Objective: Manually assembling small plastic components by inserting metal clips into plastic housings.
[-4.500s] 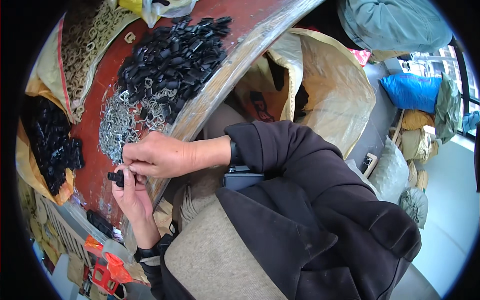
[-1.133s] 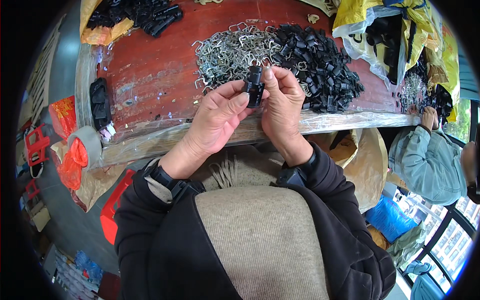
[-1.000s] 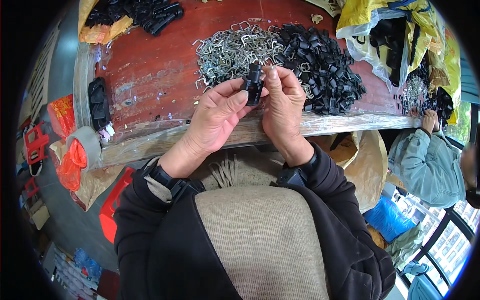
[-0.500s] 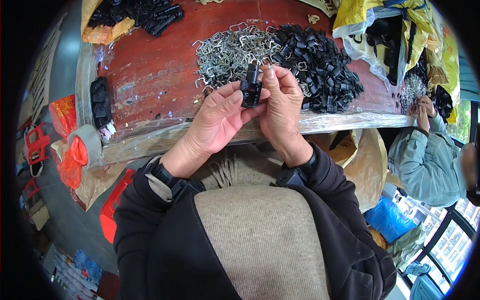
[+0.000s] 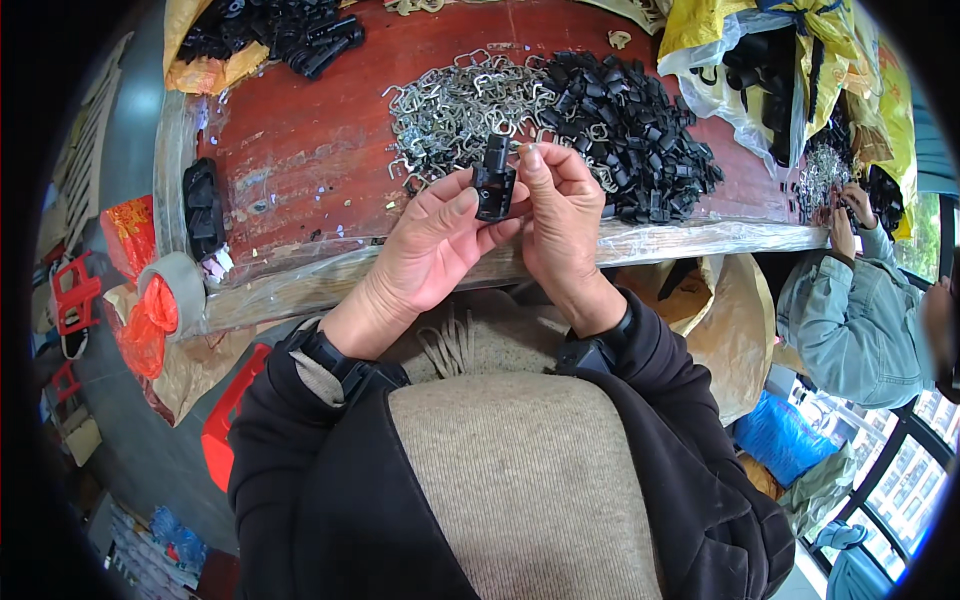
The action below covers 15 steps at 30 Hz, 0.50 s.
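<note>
A small black plastic clip part [image 5: 494, 183] is pinched between my left hand [image 5: 430, 248] and my right hand [image 5: 560, 215], held just above the near edge of the red table [image 5: 290, 180]. My right fingertips press a small metal wire piece against the top of the black part. Straight behind my hands lies a heap of silver wire clips [image 5: 455, 105]. To its right is a bigger heap of black plastic parts [image 5: 635, 130].
More black parts [image 5: 275, 28] on yellow sheeting sit at the table's far left, and a black stack [image 5: 203, 208] near the left edge. A tape roll [image 5: 170, 285] and red stool [image 5: 225, 420] stand at left. Another person [image 5: 850, 300] works at right beside yellow bags [image 5: 760, 60].
My hands have lifted the black part slightly and my right fingers have shifted onto its top. 4.5 s ago the view faced the table from another angle.
</note>
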Each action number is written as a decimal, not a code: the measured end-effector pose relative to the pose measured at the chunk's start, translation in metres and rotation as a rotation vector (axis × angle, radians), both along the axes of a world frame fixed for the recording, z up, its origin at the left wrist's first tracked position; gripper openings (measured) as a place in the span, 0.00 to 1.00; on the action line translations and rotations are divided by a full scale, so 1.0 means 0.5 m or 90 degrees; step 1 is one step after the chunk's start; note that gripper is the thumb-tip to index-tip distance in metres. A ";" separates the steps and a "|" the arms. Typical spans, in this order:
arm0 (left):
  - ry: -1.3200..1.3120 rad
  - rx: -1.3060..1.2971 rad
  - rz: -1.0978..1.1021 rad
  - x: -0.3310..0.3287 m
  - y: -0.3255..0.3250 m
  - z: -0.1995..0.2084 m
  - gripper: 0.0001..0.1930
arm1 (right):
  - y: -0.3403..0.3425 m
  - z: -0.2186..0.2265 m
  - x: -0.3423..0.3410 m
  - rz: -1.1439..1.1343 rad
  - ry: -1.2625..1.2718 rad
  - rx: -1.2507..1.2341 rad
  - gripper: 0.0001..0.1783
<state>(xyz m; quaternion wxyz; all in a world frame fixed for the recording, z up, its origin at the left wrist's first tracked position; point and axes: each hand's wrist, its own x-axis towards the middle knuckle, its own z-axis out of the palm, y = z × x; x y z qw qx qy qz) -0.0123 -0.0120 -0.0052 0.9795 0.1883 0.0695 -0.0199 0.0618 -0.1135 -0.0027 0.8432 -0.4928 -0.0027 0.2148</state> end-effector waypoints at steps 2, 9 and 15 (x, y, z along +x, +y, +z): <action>0.003 0.000 0.003 0.003 0.003 -0.002 0.15 | -0.002 -0.003 0.006 0.021 -0.022 -0.015 0.08; 0.038 0.038 0.005 0.011 0.013 -0.005 0.16 | -0.003 0.000 0.015 0.045 -0.029 -0.041 0.07; 0.052 0.101 -0.011 0.009 0.016 0.003 0.15 | -0.010 -0.004 0.008 0.036 -0.073 -0.064 0.07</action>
